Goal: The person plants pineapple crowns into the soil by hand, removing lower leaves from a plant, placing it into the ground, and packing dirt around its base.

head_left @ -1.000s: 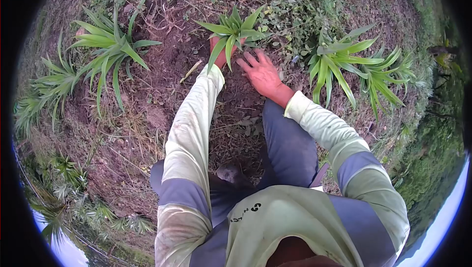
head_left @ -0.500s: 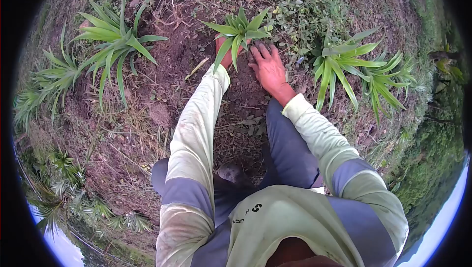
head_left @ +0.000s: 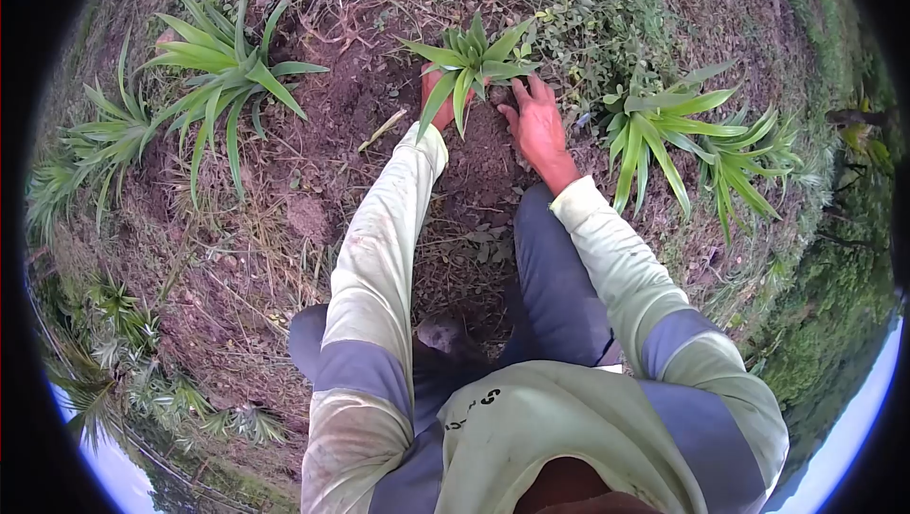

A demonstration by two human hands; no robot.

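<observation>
green, spiky-leaved rosette plant [head_left: 471, 61] stands over loose brown soil [head_left: 474, 173] ahead of me, between larger pointed-leaf green plants [head_left: 232, 76] to either side. my bare left grip [head_left: 437, 107] reaches under its leaves, which hide the fingers, so i cannot tell whether they are clamped. my bare right grip [head_left: 540, 130] is just beside it, thumb and fingers apart.

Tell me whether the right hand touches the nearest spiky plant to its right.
Apart. The head view shows it: a strip of ground lies in plain sight between the right hand and the right-side plant.
</observation>
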